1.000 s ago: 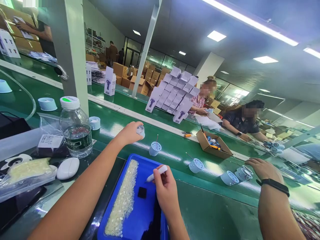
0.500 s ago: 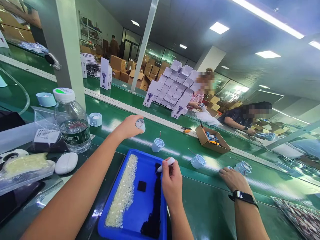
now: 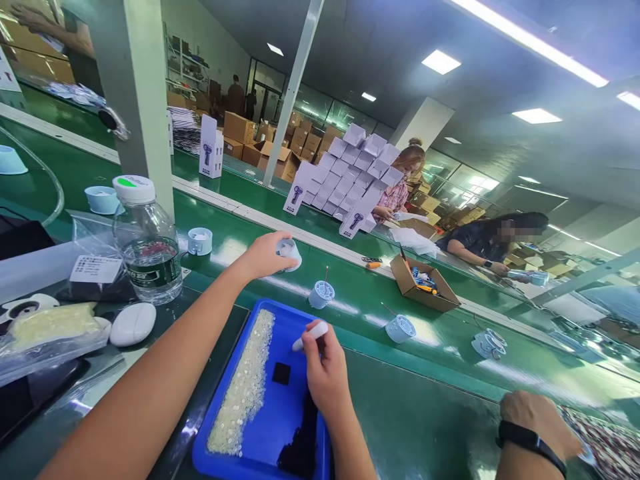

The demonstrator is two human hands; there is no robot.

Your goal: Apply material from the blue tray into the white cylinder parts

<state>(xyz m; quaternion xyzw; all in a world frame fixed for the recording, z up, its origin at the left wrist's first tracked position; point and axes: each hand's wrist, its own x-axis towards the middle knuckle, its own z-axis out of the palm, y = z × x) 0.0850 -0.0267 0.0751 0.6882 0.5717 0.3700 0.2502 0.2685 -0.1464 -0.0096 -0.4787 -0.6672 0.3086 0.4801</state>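
My left hand (image 3: 270,256) is closed around a light blue round plastic housing (image 3: 291,253) over the green conveyor. In my right hand (image 3: 327,367) is a white pen-like tool (image 3: 310,335), gripped between thumb and fingers, its tip over the blue tray (image 3: 327,319). Clear little rings (image 3: 245,393) fill the tray's left side. Small black pieces (image 3: 301,437) are heaped along its right side, partly behind my right hand. A black square (image 3: 281,373) lies between the two heaps. Beyond the tray stands another blue housing (image 3: 321,294) with a thin wire sticking up.
More housings (image 3: 400,329) stand along the conveyor (image 3: 240,247). A water bottle (image 3: 147,247) and white case (image 3: 133,325) are at left. A co-worker's hand (image 3: 537,420) with a black wristband is at right, near bundled wires (image 3: 607,440). A cardboard box (image 3: 425,287) holds tools.
My right hand has moved the white tool left and slightly up, away from the black pieces. The housings shifted slightly right. The co-worker's hand drew back from the housing towards the wires.
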